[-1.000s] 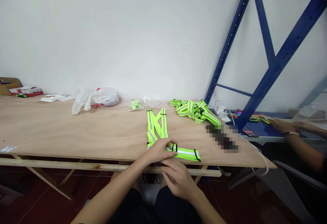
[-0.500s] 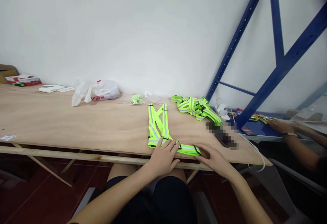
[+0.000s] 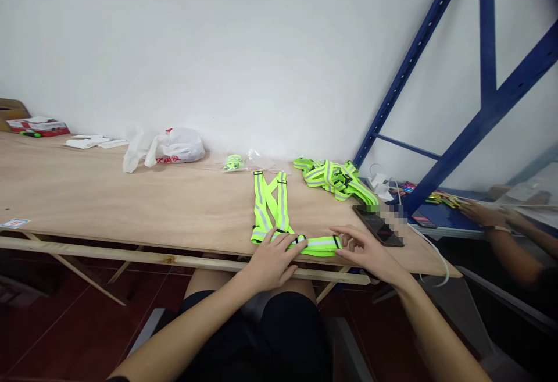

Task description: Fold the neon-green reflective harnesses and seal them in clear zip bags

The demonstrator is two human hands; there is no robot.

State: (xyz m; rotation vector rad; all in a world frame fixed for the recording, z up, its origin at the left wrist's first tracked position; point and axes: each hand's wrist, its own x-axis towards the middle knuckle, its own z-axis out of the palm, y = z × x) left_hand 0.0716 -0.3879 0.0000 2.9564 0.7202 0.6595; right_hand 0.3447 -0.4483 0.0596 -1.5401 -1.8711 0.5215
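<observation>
A neon-yellow reflective vest (image 3: pixel 282 204) of elastic straps with grey stripes and black buckles lies flat near the table's front edge. Its two shoulder straps point away from me, and its waist strap (image 3: pixel 321 244) stretches out to the right. My left hand (image 3: pixel 272 257) rests over the vest's lower part with fingers laid flat, covering part of the strap. At the strap's right end, beside a black buckle, is my right hand (image 3: pixel 360 248); its fingers are curved and apart, with the thumb at the strap's tip.
More yellow reflective straps (image 3: pixel 333 179) lie heaped behind, with a phone (image 3: pixel 377 225) in front of them. Along the wall are a bagged vest (image 3: pixel 234 162), a white plastic bag (image 3: pixel 181 145) and white papers (image 3: pixel 87 142). A blue rack (image 3: pixel 457 132) and another person's arm (image 3: pixel 501 231) are at right.
My right hand's index finger has lifted off the buckle and the fingers have spread. My left hand stays on the vest. The view has shifted slightly.
</observation>
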